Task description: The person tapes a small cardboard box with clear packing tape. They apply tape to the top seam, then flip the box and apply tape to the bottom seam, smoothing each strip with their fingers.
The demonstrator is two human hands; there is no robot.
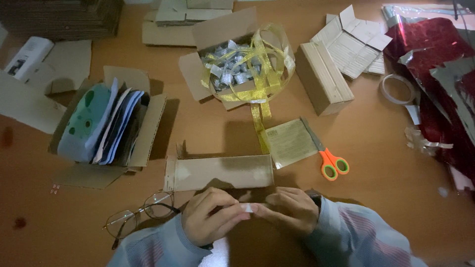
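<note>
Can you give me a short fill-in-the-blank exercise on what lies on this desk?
1. The scissors have handles coloured ____.
2. Both the left hand and the right hand pinch one small ____ strip between them.
3. The eyeglasses lie beside the person's ____ hand.
4. The ribbon spilling from the open cardboard box is coloured ____.

Missing words: orange; white; left; gold

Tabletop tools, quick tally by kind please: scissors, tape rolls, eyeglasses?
Scissors, orange handles: 1
Tape roll, clear: 1
Eyeglasses, wire frame: 1
Total: 3
</note>
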